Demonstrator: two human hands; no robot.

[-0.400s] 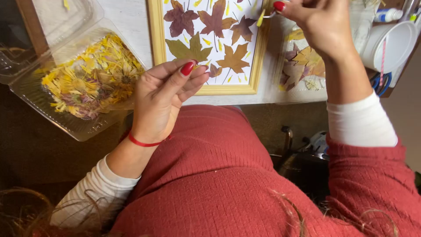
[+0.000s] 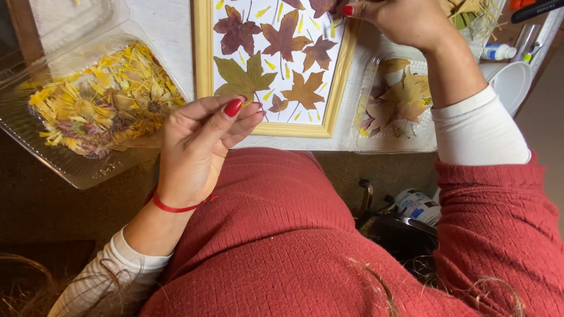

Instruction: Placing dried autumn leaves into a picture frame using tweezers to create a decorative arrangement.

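Note:
A light wooden picture frame (image 2: 205, 64) lies on a white surface, its white backing covered with pressed maple leaves (image 2: 283, 36) in red, brown and green, with small yellow petals between them. My left hand (image 2: 200, 147) hovers at the frame's lower left corner. Its fingers are curled together with the thumb laid across them, and nothing shows in it. My right hand (image 2: 405, 20) is at the frame's upper right edge, fingertips pinched over a dark leaf. Whether it holds anything is hidden.
A clear plastic tray of dried yellow flowers (image 2: 100, 100) sits left of the frame. A clear box of pressed leaves (image 2: 399, 100) sits to its right. A white cup (image 2: 512, 82) and a small glue bottle (image 2: 497, 53) stand further right. A dark bag (image 2: 405, 226) is below.
My right hand has shifted left, onto the frame's upper right edge. My left hand has dropped slightly and curled its fingers closer together.

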